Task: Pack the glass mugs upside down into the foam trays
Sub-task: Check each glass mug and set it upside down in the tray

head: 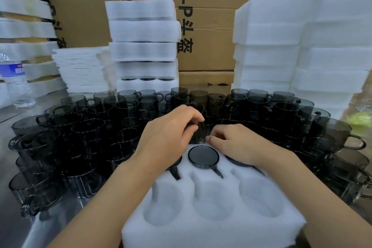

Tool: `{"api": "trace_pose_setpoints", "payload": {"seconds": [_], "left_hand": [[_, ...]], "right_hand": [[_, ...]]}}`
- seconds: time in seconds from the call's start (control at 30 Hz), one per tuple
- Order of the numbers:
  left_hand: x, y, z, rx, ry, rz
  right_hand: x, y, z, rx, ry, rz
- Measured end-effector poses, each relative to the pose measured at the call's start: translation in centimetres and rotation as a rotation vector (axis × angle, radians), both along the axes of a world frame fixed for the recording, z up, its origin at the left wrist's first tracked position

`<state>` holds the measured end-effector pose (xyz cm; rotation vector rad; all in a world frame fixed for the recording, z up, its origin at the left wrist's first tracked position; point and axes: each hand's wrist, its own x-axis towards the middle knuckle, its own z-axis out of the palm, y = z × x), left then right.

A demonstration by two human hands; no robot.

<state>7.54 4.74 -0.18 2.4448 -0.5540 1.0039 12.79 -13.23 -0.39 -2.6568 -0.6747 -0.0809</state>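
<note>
A white foam tray lies in front of me. Its far row holds three dark glass mugs upside down; the middle mug shows fully, while my hands partly hide the outer two. The near row's three cavities are bare. Just beyond the tray, my left hand pinches a smoky glass mug between thumb and fingers. My right hand is beside it with curled fingers at the same cluster of glass; whether it grips anything is hidden.
Several stacked upright dark mugs ring the tray on the left, back and right. Behind them stand foam tray stacks, a taller foam stack and cardboard boxes. A water bottle is at far left.
</note>
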Motion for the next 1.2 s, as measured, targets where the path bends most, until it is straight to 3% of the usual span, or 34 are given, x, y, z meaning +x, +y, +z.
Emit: {"api": "trace_pose_setpoints", "payload": {"seconds": [0.3,0.6,0.87,0.97,1.2], "left_hand": [[-0.1,0.1,-0.1,0.002,0.046,-0.128],[-0.1,0.1,-0.1,-0.043,0.089,-0.218],[0.3,0.2,-0.2,-0.144,0.093,-0.074],[0.6,0.3,-0.3,-0.196,0.183,0.004],[1.0,0.3,-0.6,-0.106,0.309,0.014]], "right_hand": [[-0.6,0.2,0.0,0.297,-0.19,0.189],[-1.0,0.5,0.2,0.396,-0.229,0.109],[-1.0,0.5,0.0,0.429,-0.307,0.049],[-0.9,0.5,0.0,0.464,-0.333,0.044],[-0.7,0.4,-0.2,0.543,-0.364,0.067]]}}
